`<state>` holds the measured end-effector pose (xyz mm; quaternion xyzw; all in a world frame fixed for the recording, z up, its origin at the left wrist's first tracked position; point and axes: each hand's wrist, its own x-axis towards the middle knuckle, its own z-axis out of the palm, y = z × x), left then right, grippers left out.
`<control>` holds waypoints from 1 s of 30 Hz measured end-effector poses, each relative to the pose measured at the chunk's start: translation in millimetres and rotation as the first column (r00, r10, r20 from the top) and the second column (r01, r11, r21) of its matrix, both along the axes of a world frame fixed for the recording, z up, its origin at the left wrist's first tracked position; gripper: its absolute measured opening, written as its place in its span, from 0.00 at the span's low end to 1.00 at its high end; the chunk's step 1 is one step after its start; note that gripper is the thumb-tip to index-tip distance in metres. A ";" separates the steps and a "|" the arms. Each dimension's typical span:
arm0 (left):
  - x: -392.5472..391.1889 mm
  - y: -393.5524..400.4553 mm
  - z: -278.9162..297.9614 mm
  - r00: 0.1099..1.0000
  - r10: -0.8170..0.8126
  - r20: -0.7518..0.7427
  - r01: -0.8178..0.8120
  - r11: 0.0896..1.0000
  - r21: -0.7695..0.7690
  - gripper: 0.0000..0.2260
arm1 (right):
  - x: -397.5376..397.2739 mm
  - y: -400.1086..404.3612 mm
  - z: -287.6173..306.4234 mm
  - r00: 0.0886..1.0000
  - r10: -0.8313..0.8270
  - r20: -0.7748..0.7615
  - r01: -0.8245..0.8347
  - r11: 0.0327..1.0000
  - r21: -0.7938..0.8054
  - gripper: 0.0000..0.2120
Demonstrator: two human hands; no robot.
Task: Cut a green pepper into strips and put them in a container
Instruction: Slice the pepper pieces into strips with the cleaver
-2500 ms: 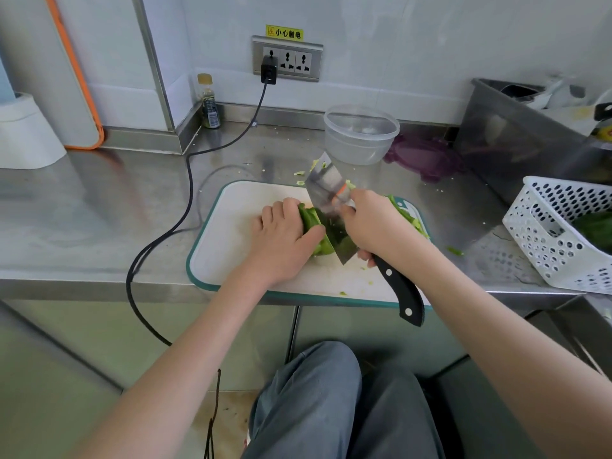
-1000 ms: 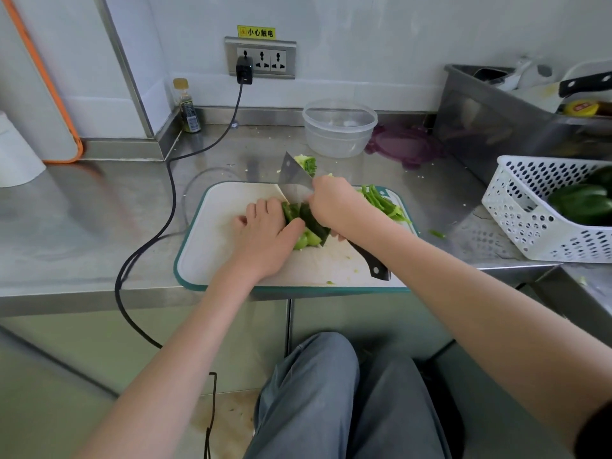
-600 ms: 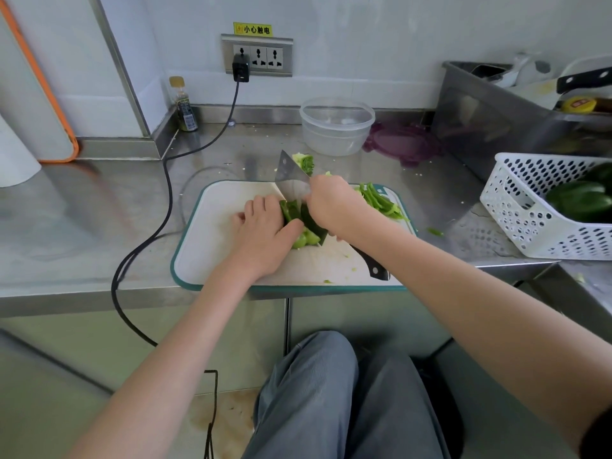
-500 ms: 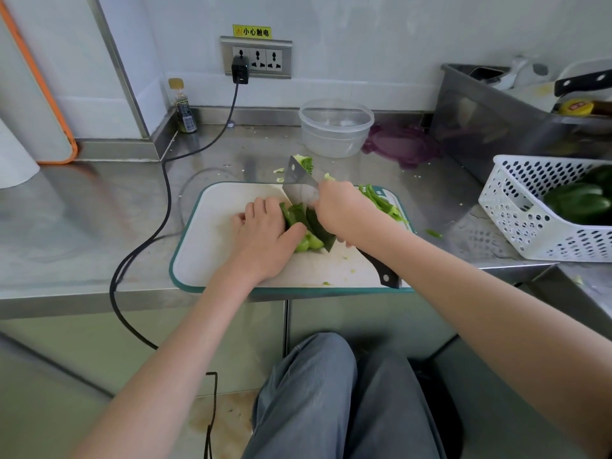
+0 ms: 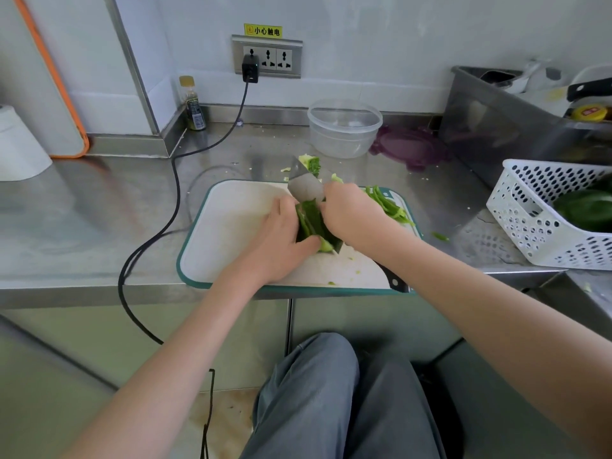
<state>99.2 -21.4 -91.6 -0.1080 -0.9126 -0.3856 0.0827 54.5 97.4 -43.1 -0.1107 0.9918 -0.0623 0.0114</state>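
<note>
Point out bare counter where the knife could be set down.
Widest bare steel lies left of the cutting board, between the black cable and white roll. A smaller patch sits between board and white basket. Behind the board it is crowded: clear container, purple lid, pepper scraps.

Steel counter along white wall. Wall socket with yellow warning label above; black plug in left outlet, black cable trailing over counter edge. Small bottle in corner. Purple lid flat near back wall. White perforated basket at right, whole peppers inside. Metal bin behind basket.
</note>
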 end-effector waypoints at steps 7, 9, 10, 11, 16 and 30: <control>-2.1 -4.4 1.3 0.998 0.059 0.016 -0.060 0.997 0.042 0.25 | -2.6 10.3 11.3 0.997 -0.029 0.068 0.033 0.998 -0.047 0.12; -4.5 -3.4 -2.8 0.998 0.058 0.008 -0.058 0.998 -0.034 0.26 | 0.4 25.8 15.0 0.995 -0.079 0.056 0.085 0.991 -0.104 0.10; -6.3 -2.6 -5.9 0.998 0.055 -0.011 -0.055 0.996 -0.072 0.27 | 2.5 30.9 16.9 0.994 -0.097 0.059 0.104 0.985 -0.140 0.09; -8.0 -2.0 -8.2 0.998 0.058 -0.032 -0.061 0.992 -0.108 0.27 | 5.4 34.9 18.6 0.991 -0.110 0.075 0.122 0.976 -0.178 0.10; -11.1 -2.9 -8.8 0.991 0.131 -0.014 -0.131 0.975 -0.180 0.28 | 18.6 34.9 32.2 0.979 -0.149 0.140 0.194 0.893 -0.407 0.12; -5.8 -1.9 -8.6 0.984 0.160 -0.083 -0.178 0.939 -0.294 0.28 | 21.9 17.3 19.3 0.983 -0.086 0.162 0.139 0.925 -0.353 0.13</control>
